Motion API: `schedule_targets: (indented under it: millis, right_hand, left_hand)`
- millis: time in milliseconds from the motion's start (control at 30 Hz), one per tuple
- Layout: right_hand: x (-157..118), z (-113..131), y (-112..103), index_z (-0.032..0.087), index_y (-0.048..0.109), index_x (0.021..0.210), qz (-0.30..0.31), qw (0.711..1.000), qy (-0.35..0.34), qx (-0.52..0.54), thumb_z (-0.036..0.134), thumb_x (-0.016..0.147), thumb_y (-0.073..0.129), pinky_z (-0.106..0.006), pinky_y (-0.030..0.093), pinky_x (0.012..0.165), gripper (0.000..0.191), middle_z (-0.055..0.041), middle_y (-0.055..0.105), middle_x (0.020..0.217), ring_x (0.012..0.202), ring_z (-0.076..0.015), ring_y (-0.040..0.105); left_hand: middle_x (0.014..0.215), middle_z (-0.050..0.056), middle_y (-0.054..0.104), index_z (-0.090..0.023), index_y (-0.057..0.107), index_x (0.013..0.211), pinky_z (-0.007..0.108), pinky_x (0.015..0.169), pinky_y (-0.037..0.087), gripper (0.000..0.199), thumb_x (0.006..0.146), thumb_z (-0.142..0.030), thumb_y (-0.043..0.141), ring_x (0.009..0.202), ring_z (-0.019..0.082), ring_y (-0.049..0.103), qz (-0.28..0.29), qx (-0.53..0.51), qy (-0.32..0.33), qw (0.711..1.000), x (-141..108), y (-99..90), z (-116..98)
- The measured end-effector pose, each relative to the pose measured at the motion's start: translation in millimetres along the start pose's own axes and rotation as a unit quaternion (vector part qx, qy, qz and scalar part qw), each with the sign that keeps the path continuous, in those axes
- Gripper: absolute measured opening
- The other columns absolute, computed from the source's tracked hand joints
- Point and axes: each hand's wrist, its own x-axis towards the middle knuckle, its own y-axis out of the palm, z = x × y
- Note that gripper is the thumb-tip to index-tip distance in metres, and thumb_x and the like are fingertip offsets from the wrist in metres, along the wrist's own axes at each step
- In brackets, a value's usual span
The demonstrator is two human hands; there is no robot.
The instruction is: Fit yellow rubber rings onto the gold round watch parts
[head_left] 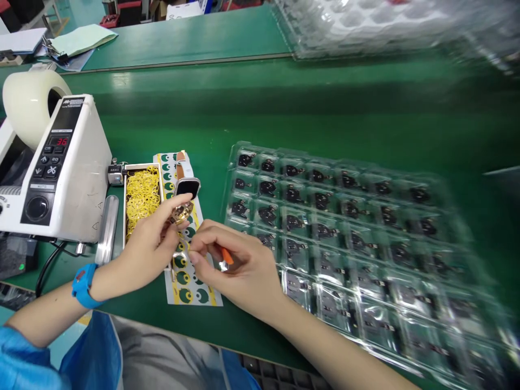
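My left hand (148, 244), with a blue band on its wrist, pinches a small gold-coloured round part (181, 213) between thumb and fingers. Close beside it on the right, my right hand (227, 262) is closed, thumb and index finger pressed together near a tiny pale piece. An orange-tipped tool (227, 256) shows between its curled fingers. Under both hands lies a white and yellow sticker sheet (182, 297) with round cut-outs. A watch-like object with a dark square face (187, 188) rests on the sheet just above my left hand.
A white box of yellow rings (143, 196) sits left of the sheet, beside a metal strip (108, 230) and a white tape dispenser (77, 173). Right, a clear tray (254, 147) holds many black parts. Clear trays (365, 27) lie on the back ledge, papers (81, 39) back left.
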Motion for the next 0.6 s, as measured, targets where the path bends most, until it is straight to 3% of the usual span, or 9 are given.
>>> schedule_targets:
  millis: [100,233,333,600]
  right_hand:
    - [-2.4,0.6,-3.0,0.02,0.05,0.073,-0.018,1.0,0.0,-0.008,0.006,0.082,0.053,-0.02,0.033,0.048,0.018,0.0045,0.049,0.063,0.053,-0.0081,0.044]
    - [-7.7,-5.4,3.5,0.019,0.054,0.079,0.102,0.991,-0.025,-0.084,0.008,0.088,0.046,-0.023,0.039,0.053,0.016,-0.0003,0.056,0.07,0.06,-0.0121,0.051]
    - [-11.4,-12.3,10.9,0.017,0.057,0.084,0.15,0.976,-0.04,-0.152,0.009,0.089,0.04,-0.025,0.041,0.056,0.019,-0.004,0.06,0.076,0.065,-0.0149,0.055]
    - [-10.9,-13.9,20.2,0.019,0.051,0.08,0.133,0.981,-0.002,-0.143,0.012,0.088,0.043,-0.023,0.038,0.053,0.013,-0.001,0.058,0.073,0.061,-0.0129,0.053]
  left_hand:
    - [0.131,0.005,0.057,-0.023,0.051,0.128,0.033,0.096,0.054,0.042,0.089,-0.009,0.044,0.12,0.021,0.056,-0.074,-0.035,0.044,0.996,4.9,-6.3,1.1]
    - [0.132,0.006,0.055,-0.022,0.053,0.124,0.034,0.1,0.052,0.039,0.087,-0.01,0.049,0.122,0.021,0.054,-0.158,-0.03,0.091,0.983,10.2,-17.0,-4.4]
    - [0.132,0.006,0.056,-0.022,0.053,0.122,0.035,0.099,0.052,0.039,0.086,-0.01,0.05,0.123,0.022,0.054,-0.164,-0.029,0.082,0.983,11.9,-21.1,-7.5]
    - [0.128,0.006,0.059,-0.019,0.055,0.117,0.035,0.104,0.048,0.038,0.08,-0.009,0.053,0.128,0.023,0.05,-0.142,-0.112,0.019,0.983,13.7,-17.6,-8.5]
